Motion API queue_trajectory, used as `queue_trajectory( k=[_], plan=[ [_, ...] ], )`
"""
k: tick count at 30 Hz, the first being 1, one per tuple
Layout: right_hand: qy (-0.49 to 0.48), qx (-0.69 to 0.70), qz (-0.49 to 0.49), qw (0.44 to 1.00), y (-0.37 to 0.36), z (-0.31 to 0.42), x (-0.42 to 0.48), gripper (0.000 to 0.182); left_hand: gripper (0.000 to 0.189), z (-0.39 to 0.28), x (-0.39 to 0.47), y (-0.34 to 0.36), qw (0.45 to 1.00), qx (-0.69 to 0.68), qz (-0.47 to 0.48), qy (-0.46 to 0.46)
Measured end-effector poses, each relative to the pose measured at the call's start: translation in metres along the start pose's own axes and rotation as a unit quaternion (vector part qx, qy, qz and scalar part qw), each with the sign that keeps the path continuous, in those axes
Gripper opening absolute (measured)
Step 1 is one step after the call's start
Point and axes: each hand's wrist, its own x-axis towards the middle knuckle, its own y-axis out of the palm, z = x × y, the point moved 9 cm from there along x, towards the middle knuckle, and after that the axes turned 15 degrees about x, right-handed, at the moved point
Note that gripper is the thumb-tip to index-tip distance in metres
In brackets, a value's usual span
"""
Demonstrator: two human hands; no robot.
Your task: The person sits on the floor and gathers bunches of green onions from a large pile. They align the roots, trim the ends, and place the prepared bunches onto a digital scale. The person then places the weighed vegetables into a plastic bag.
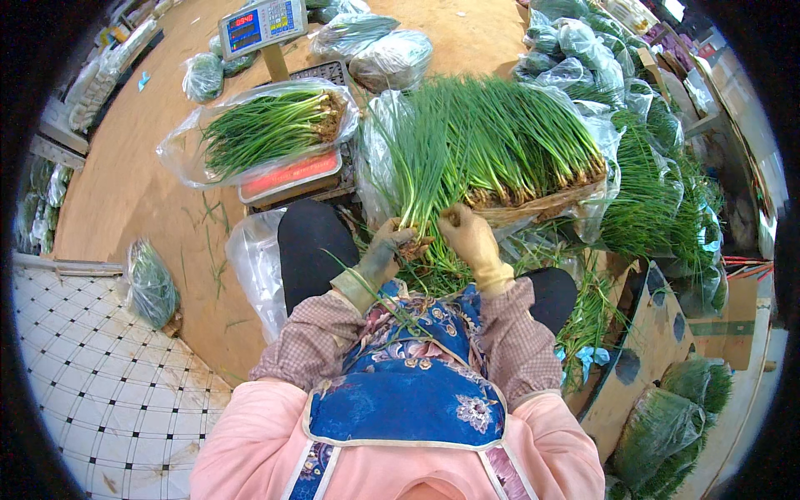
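Observation:
My left hand (pixel 389 247), in a dirty work glove, grips a small bunch of green onions (pixel 417 194) low down near its roots, with the green leaves pointing away from me. My right hand (pixel 461 226), in a yellowish glove, is just right of that bunch. Its fingers are curled, and whether anything is pinched in them is hidden. Beyond both hands lies a large pile of green onions (pixel 506 134) on plastic, its brown roots towards me. Loose leaves and trimmings (pixel 437 275) lie under my hands, above my blue floral apron (pixel 412 400).
At the left, a bag of green onions (pixel 275 128) rests on a digital scale (pixel 294 178) with a raised display (pixel 262 25). Bagged bundles (pixel 390 59) lie beyond. More bagged greens (pixel 644 181) line the right side. One bag (pixel 150 284) stands by the tiled floor (pixel 112 375).

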Motion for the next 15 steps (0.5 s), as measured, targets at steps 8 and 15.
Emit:
queue_trajectory(
  k=[8, 15],
  plan=[
    [0.063, 0.223, -0.02, 0.973, 0.028, -0.022, 0.042, 0.029, 0.036, -0.006, -0.002, 0.015, 0.996, -0.031, 0.081, 0.0],
    [-0.132, -0.002, -0.009, 0.991, 0.017, 0.049, 0.0, 0.022, 0.028, 0.004, 0.005, 0.001, 0.997, 0.079, 0.016, -0.007]
  ],
)
